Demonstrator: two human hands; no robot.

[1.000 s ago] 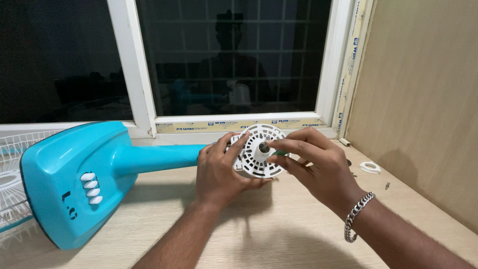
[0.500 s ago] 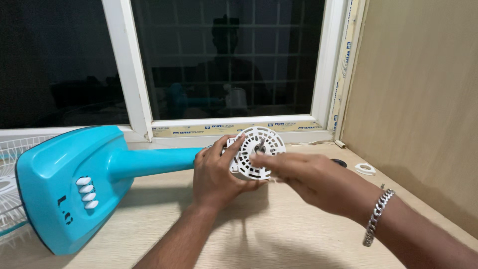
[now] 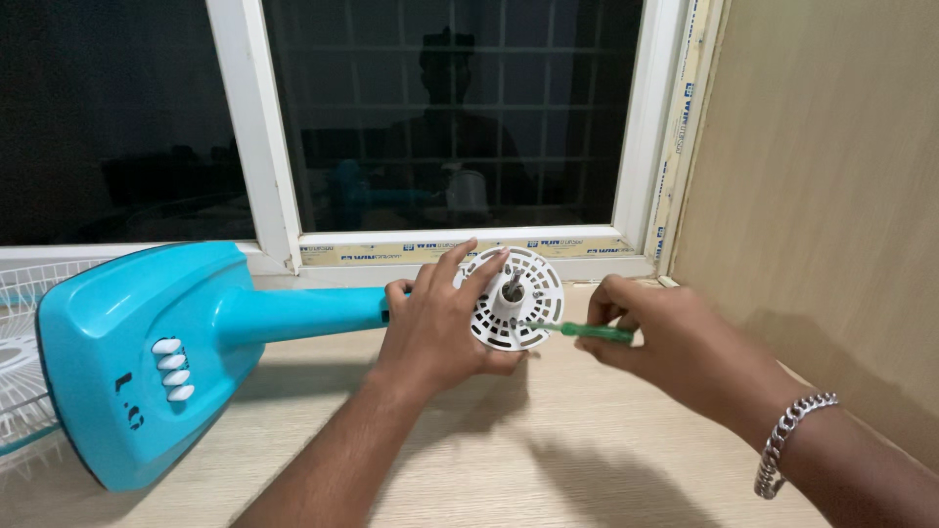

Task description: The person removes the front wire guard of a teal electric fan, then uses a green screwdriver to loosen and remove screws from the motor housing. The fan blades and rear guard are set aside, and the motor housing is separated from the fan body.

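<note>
Dark window with white frame (image 3: 264,147) behind a pale wood-grain table (image 3: 509,469); tan panel wall to the right of both hands

Turquoise fan body (image 3: 137,352) lies on its side on the table, its neck (image 3: 303,313) running to the left hand. White wire grille (image 3: 15,362) partly visible at far left, behind the fan base

Left hand (image 3: 435,328): fingers wrapped round the rim of the white slotted motor cover (image 3: 514,313), holding its face toward the camera; metal shaft (image 3: 514,286) stands out of the centre, just beyond the fingertips

Right hand (image 3: 665,337): fingers clenched on a green-handled screwdriver (image 3: 587,332), held level, tip at the lower part of the cover face, just right of the left fingertips. Whether the tip sits in a screw head: too small to tell. Silver bracelet (image 3: 787,440) on that wrist

Judged step: working a fastener on the motor cover. Next move calls for the tip seated square in the screw, the left grip kept firm so the cover cannot rotate, steady axial pressure while turning
</note>
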